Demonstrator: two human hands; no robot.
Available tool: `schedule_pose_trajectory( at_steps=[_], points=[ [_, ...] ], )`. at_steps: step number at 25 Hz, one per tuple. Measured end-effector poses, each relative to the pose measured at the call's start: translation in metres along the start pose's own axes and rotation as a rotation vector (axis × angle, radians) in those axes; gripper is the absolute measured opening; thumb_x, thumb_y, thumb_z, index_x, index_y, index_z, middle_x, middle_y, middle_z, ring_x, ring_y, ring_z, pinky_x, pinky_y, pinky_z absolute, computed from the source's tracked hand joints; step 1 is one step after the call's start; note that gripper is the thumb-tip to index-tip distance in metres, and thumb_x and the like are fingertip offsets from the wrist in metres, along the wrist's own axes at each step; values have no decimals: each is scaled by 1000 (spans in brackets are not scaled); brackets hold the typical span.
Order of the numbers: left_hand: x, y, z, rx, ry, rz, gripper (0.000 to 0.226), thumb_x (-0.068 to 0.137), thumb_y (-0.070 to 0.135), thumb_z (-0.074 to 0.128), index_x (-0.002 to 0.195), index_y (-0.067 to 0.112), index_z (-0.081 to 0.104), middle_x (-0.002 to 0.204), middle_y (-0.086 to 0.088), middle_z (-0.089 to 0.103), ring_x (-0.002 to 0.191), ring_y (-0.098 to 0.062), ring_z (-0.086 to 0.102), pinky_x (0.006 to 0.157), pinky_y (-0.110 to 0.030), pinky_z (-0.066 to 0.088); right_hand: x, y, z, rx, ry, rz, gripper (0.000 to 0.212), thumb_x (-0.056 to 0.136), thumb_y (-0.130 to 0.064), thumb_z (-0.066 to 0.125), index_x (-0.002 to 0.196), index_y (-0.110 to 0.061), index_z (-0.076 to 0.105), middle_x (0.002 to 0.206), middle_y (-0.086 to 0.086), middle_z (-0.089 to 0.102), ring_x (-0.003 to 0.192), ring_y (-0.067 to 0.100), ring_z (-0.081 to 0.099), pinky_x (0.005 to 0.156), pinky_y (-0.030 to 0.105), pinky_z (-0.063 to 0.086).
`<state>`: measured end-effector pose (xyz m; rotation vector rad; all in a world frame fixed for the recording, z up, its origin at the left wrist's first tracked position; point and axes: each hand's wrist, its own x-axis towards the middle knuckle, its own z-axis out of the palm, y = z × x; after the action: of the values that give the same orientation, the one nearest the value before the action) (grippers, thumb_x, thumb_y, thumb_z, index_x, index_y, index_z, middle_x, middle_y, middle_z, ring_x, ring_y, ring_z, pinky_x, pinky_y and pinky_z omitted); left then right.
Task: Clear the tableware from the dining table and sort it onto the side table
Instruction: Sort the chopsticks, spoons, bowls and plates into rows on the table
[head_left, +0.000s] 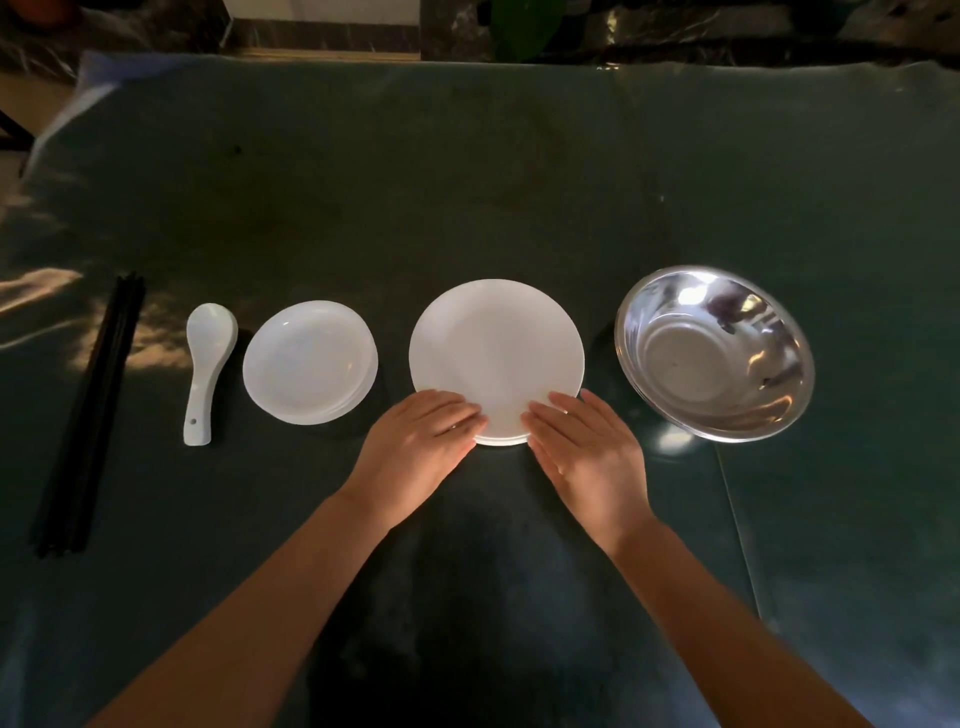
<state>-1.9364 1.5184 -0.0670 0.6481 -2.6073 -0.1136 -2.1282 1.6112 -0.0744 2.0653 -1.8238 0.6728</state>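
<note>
Both hands are down on the near rim of the white plate (496, 353), right in the middle of the row. The left hand (415, 449) lies flat with its fingers (457, 415) spread over the plate's near-left edge; the right hand (587, 452) mirrors it on the near-right edge, fingers (558, 410) resting on top of the rim. Neither hand is curled shut: both are open, palms down, pressing or cradling the edge rather than clenching it. A second rim line shows under the plate at its near edge, so it looks like a small stack, though how many I cannot tell. Its top face is bare.

Out beyond the right hand sits the steel bowl (714, 353), tilted slightly, shiny inside, nothing in it. It stands apart from the plate.

Out past the left hand is the smaller white dish (310, 362), also with a doubled rim, and also with nothing inside. Just beside it, further left, lies the white ceramic spoon (205, 364), bowl end away from the person, handle toward them. Further left again, a bundle of black chopsticks (93, 410) lies lengthwise, well apart from both hands.

Everything rests on the dark green cloth-covered bench (467, 182).
</note>
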Motion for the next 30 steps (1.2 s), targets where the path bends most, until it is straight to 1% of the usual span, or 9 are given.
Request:
schedule_pose_trajectory(
  at_steps=[7,11,16,19,21,23,25,28,30],
  points=[
    [-2,-2,0,18,-8,-2,23,81,22,59,94,10,74,96,-4,74,93,-18,69,92,-26,45,8,13,3,9,-3,-159,10,82,-15,68,88,-14,75,92,0,75,88,21,71,79,31,58],
    [4,-10,-1,55,13,-24,22,70,12,76,92,7,74,94,-6,75,92,-21,71,88,-30,50,20,14,11,21,15,-170,9,83,-17,67,87,-14,75,90,-1,75,85,20,71,75,30,58],
    [13,-11,-5,64,-50,-94,36,64,10,82,99,6,72,101,-9,74,97,-22,70,87,-31,51,30,15,14,20,-21,-140,10,82,-18,67,88,-14,74,91,-1,75,87,20,70,77,29,56],
    [2,-1,-23,81,-69,-148,47,71,17,77,115,6,64,114,-10,69,107,-22,65,91,-33,49,33,3,9,54,-59,-74,19,81,-24,68,97,-13,72,101,4,74,94,22,70,81,33,58],
    [-14,-3,-46,108,-11,-175,41,79,21,69,118,8,62,118,-10,67,112,-22,62,97,-35,45,42,-19,4,101,-61,-49,29,81,-27,69,108,-13,69,110,6,71,100,23,68,82,36,58],
    [-39,-18,-71,147,55,-244,38,83,25,60,117,10,61,119,-9,66,114,-21,58,101,-40,43,57,-51,3,151,-58,-93,36,81,-26,70,114,-14,67,115,5,69,104,22,66,87,36,56],
    [-64,-40,-86,187,43,-312,36,82,28,57,113,10,64,113,-9,69,111,-22,60,99,-43,45,72,-81,11,183,-71,-179,36,78,-23,71,113,-14,68,115,4,69,106,21,65,91,34,52],
    [-85,-71,-91,206,-47,-341,33,81,27,55,104,9,70,104,-6,72,103,-23,66,96,-40,47,88,-110,36,165,-103,-256,34,71,-20,78,104,-14,72,107,3,73,105,22,67,89,33,53],
    [-84,-82,-88,177,-32,-295,24,82,19,59,99,8,72,99,-6,74,98,-23,68,91,-36,51,93,-116,48,153,-126,-242,36,67,-20,82,101,-14,73,103,2,74,102,22,68,86,34,54]
  ],
)
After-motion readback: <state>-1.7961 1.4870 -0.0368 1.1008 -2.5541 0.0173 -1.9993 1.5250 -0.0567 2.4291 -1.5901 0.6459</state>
